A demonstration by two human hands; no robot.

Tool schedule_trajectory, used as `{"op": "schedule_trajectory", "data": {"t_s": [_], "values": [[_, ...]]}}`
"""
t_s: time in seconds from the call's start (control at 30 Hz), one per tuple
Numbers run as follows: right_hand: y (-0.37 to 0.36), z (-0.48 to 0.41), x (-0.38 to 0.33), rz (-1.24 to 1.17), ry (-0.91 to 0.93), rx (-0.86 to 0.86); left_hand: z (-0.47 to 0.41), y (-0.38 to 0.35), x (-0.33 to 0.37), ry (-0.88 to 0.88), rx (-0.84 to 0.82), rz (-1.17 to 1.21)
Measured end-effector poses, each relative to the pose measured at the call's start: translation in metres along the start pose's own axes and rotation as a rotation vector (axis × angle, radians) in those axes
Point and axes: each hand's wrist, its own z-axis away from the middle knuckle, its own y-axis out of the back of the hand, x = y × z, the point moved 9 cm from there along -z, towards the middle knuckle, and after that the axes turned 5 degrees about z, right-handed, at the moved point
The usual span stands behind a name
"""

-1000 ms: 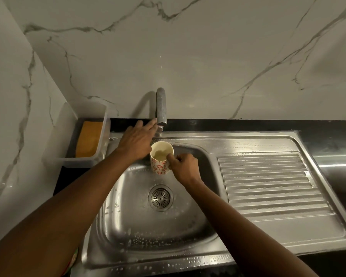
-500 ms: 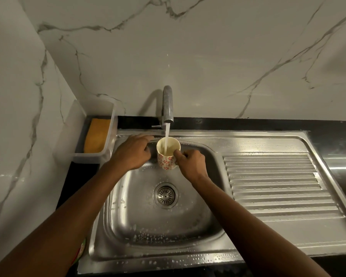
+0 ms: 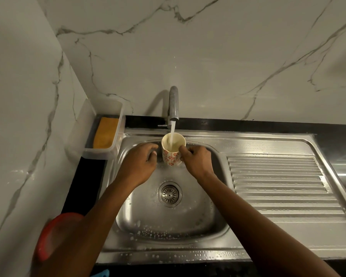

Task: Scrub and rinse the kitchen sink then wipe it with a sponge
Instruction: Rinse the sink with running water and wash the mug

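The right hand [image 3: 196, 160] grips the cup [image 3: 171, 156] by its handle, which the fingers mostly hide; the cup stands upright, mouth up, under the running tap [image 3: 173, 102], over the sink [image 3: 168, 216]; just left of that grip the left hand [image 3: 138, 164] hangs loosely curled, empty; farther left the sponge [image 3: 105, 132] lies lengthwise toward the wall.

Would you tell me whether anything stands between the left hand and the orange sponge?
Only the side wall of the clear tray, which rises between the left hand and the sponge; the tray is open on top.
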Motion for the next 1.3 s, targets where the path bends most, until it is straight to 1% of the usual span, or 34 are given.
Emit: {"op": "schedule_trajectory", "data": {"t_s": [0.3,0.77,1.3], "values": [[0.001,0.001,-0.008,0.008,0.021,0.016,0.009,0.006,0.014,-0.005,0.029,0.012],[0.005,0.003,-0.009,0.025,0.016,0.014,0.017,0.0,0.014,0.038,0.004,0.042],[0.007,0.007,-0.016,0.017,0.025,0.016,0.022,0.001,0.021,0.006,0.007,0.041]]}}
